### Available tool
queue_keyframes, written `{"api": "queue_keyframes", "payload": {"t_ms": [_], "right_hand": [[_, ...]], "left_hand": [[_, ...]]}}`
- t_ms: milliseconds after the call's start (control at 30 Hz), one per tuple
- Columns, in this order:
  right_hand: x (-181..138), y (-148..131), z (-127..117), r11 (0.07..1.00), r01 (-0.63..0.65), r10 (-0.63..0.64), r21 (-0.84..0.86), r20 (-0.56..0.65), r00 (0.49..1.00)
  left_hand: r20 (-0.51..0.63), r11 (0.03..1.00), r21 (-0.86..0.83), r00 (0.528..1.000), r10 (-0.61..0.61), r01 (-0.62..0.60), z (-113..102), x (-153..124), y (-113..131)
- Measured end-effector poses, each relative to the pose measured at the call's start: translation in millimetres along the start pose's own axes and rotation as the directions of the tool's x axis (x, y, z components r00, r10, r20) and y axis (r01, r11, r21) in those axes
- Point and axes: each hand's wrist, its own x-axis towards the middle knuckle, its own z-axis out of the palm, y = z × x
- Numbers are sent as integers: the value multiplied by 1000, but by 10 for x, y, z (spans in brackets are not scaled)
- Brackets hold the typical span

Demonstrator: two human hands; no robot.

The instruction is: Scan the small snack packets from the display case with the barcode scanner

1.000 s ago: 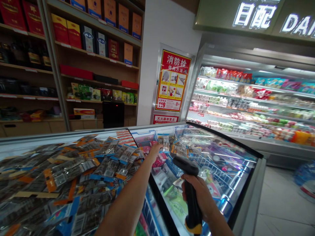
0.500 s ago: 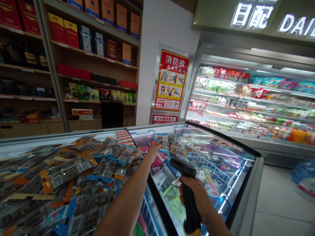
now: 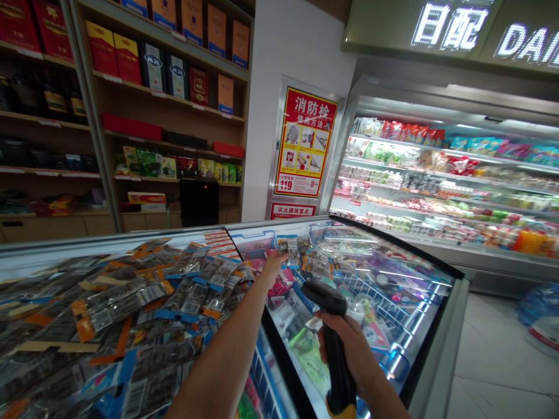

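Over the freezer we've got our left hand stretched out to about 12 o'clock, pinching a small clear packet by its near edge so it stands upright above the glass. Our right hand is wrapped tight around the black scanner, head aimed up toward that packet. Best bet, we'd say: turn the barcode side square to the scanner, keep fingers off the code, and hold both steady. Glare off the lid could mess with the read. Pile of packets sits at 9 o'clock.
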Motion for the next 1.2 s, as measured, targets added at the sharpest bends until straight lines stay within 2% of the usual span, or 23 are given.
{"api": "queue_keyframes", "payload": {"t_ms": [133,400,667,900,1067,1200], "right_hand": [[3,23,-16,1000,-2,2,-17,8,1000],[-32,23,0,1000,-23,23,1,29,999],[-21,-20,-4,998,7,-3,-58,68,998],[26,-23,-10,996,27,-25,-80,29,999],[261,-159,87,974,85,-106,-209,-91,990],[362,-152,166,968,106,-130,-226,-92,987]], "left_hand": [[-9,996,86,1000,-11,12,-2,-13,13],[55,997,-5,995,78,-78,-8,66,-89],[22,999,-18,999,43,-43,-6,35,-39],[-15,995,-83,999,50,-51,-12,41,-72],[23,984,-166,997,70,-65,4,31,-73],[20,979,-198,998,63,-57,-15,66,-97]]}}
